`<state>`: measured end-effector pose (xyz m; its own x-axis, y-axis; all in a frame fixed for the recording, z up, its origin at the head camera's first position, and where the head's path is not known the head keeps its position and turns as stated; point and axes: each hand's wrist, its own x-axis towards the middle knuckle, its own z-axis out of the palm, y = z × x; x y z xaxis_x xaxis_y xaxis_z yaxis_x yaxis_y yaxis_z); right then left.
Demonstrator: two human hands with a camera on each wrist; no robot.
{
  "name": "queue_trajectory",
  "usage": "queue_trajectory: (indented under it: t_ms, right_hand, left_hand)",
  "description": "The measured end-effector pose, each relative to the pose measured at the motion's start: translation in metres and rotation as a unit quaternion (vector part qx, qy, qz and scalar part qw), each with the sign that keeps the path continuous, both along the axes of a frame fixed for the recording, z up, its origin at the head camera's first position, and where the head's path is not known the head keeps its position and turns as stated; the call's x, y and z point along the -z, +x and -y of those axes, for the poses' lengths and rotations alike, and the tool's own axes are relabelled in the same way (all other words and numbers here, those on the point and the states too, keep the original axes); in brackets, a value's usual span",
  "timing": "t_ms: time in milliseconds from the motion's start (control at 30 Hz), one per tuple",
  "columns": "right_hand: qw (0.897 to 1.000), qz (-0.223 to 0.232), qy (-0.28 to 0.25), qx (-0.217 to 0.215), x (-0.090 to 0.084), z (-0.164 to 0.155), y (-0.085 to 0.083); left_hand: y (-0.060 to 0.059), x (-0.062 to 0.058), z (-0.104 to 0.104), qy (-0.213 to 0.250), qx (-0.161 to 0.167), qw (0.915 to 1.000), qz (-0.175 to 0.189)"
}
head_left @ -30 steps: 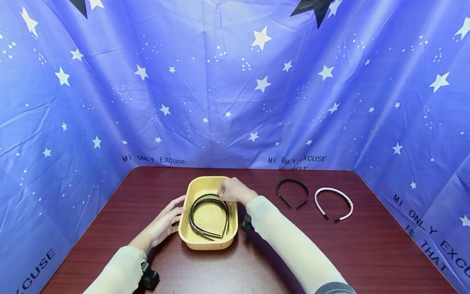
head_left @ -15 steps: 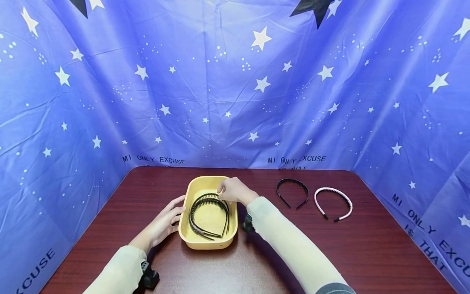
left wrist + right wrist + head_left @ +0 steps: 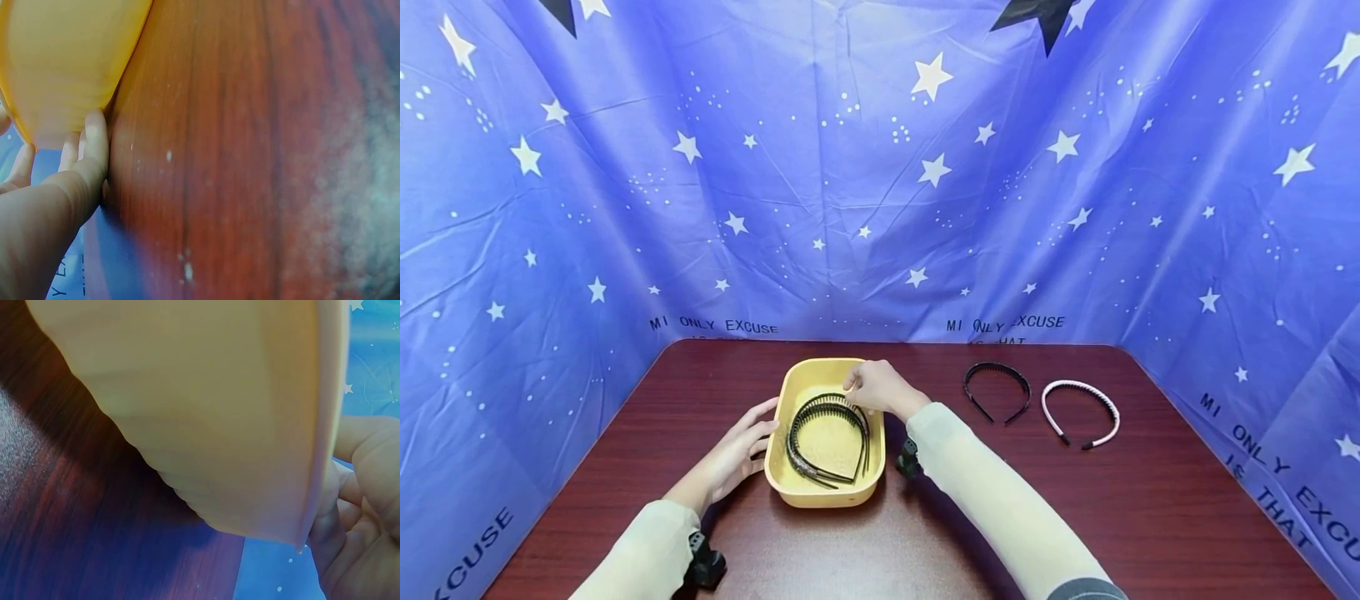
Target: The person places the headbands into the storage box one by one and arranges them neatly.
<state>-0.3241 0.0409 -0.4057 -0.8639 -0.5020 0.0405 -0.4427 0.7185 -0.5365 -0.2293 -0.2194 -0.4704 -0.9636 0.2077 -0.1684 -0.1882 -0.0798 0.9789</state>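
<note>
Some headbands (image 3: 806, 472) lie in the tub (image 3: 826, 501), lower centre; the spread left grip (image 3: 737, 448) should brace it; cannot tell if the curled right grip (image 3: 882, 388) pinches one

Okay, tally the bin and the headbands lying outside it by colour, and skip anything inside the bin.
Yellow bin: 1
Black headband: 1
Pale pinkish-white headband: 1
Total: 3
</note>
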Motion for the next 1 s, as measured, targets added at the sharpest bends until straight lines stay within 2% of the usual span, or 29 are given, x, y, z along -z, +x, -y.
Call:
queue_trajectory:
  t_ms: [267,633,833,1000]
  right_hand:
    - [0.998,0.023,-0.051,0.002,0.000,-0.003,0.001]
    - [0.987,0.061,-0.146,-0.013,0.002,-0.014,0.003]
    - [0.983,0.064,-0.169,-0.021,0.003,-0.020,0.006]
    - [0.984,0.059,-0.167,-0.034,0.003,-0.021,0.009]
  left_hand:
    - [0.001,0.000,0.000,0.002,-0.001,1.0000,0.002]
    - [0.000,-0.002,-0.001,0.005,0.000,1.0000,0.004]
    - [0.000,-0.001,-0.001,0.002,0.003,1.0000,0.002]
    - [0.001,0.000,0.000,0.001,-0.002,1.0000,0.001]
